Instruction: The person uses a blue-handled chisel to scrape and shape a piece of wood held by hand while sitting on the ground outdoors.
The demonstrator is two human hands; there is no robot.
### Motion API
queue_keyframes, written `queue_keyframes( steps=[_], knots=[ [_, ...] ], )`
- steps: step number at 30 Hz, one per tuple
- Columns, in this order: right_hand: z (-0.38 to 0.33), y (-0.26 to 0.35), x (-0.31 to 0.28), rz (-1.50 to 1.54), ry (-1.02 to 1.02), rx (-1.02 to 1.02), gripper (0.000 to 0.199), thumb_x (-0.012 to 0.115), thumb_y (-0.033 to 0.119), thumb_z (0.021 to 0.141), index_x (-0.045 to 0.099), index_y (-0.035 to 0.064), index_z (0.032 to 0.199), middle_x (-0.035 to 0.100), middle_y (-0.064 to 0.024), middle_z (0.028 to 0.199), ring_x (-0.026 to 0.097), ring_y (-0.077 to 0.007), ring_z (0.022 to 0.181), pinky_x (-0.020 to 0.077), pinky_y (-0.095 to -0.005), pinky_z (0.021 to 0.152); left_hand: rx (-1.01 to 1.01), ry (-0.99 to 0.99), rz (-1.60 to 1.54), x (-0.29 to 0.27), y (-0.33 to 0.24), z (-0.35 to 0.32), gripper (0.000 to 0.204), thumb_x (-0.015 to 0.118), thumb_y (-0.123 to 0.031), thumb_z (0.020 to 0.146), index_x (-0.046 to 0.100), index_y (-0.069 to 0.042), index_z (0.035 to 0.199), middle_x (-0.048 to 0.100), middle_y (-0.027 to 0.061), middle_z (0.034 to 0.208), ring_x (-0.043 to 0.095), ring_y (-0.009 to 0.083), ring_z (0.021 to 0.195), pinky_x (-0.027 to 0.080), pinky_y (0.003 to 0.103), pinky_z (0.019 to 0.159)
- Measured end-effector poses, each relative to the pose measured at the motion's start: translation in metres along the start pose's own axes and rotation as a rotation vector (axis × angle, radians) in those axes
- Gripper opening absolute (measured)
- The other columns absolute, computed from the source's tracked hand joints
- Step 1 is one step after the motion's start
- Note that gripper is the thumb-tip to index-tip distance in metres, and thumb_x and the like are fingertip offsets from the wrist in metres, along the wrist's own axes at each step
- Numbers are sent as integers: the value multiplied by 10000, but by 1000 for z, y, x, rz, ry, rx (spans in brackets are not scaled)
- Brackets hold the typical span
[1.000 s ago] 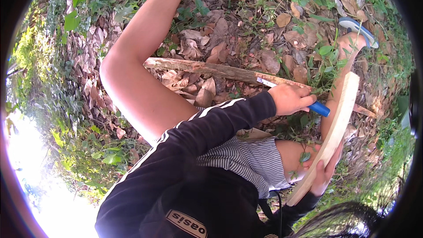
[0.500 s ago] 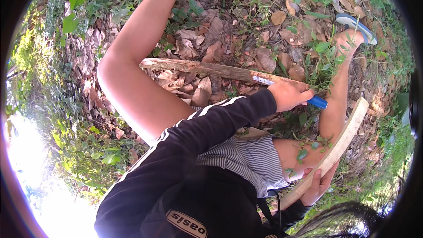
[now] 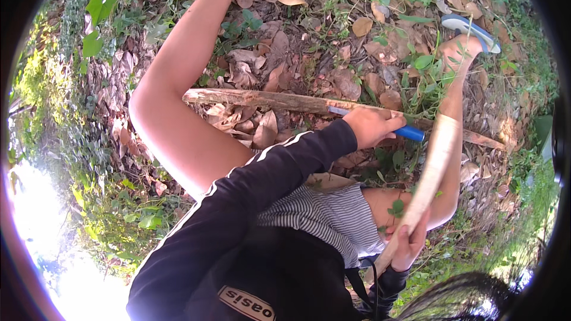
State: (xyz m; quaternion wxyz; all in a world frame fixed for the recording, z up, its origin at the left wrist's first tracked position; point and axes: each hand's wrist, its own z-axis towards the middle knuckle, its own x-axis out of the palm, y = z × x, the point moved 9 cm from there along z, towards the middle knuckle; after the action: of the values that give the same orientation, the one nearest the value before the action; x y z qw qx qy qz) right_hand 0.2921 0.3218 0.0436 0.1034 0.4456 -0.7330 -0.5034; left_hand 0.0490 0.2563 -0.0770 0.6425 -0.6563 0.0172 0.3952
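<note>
My left hand (image 3: 373, 126) is wrapped round the blue handle of a knife (image 3: 411, 134). Its narrow blade points left and lies in front of, or against, a rough brown length of wood (image 3: 256, 99) on the ground; I cannot tell whether they touch. On the right, my right hand (image 3: 410, 245) grips the lower part of a long, pale, stripped piece of wood (image 3: 433, 169). That piece slants up and away, its far end in front of my right shin. Part of the right hand's fingers is hidden behind it.
My bare left leg (image 3: 172, 77) is bent at the left, and my right leg (image 3: 449, 95) ends in a blue-and-white sandal (image 3: 471, 31). Dry brown leaves (image 3: 266, 129) cover the ground between them. Green plants (image 3: 101, 9) grow around.
The pale wood's far end has swung left and stands steeper, with my right hand slightly further left. My left hand and the knife have shifted a little left, and the blade now looks narrower.
</note>
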Motion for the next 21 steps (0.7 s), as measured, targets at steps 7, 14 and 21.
queue_keyframes(
  steps=[7, 14, 21],
  knots=[
    [-4, -15, 11, -6, 106, 75, 752, 552, 199, 930, 155, 77, 1556, 568, -186, 1239, 609, -165, 690, 487, -248, 510, -158, 247, 6, -1, 0, -18, 403, 649, -305, 884, 551, -180, 1254, 676, 117, 948, 687, 319, 767, 548, 430, 620],
    [27, -7, 9, 384, -179, 72, 787, 541, 256, 923, 108, 123, 1567, 479, -272, 1349, 616, -210, 680, 483, -282, 505, -81, -787, -1209, -149, 44, -67, 179, 579, -150, 906, 469, -130, 766, 477, -8, 557, 472, 107, 488, 418, 284, 518],
    [44, 3, 84, 507, 116, 57, 757, 583, 159, 906, 192, 63, 1547, 542, -234, 1286, 651, -194, 667, 511, -262, 526, -191, -915, -1236, -138, 56, -106, 198, 590, -41, 795, 425, -82, 694, 430, -5, 556, 358, 84, 470, 295, 259, 452]
  ],
)
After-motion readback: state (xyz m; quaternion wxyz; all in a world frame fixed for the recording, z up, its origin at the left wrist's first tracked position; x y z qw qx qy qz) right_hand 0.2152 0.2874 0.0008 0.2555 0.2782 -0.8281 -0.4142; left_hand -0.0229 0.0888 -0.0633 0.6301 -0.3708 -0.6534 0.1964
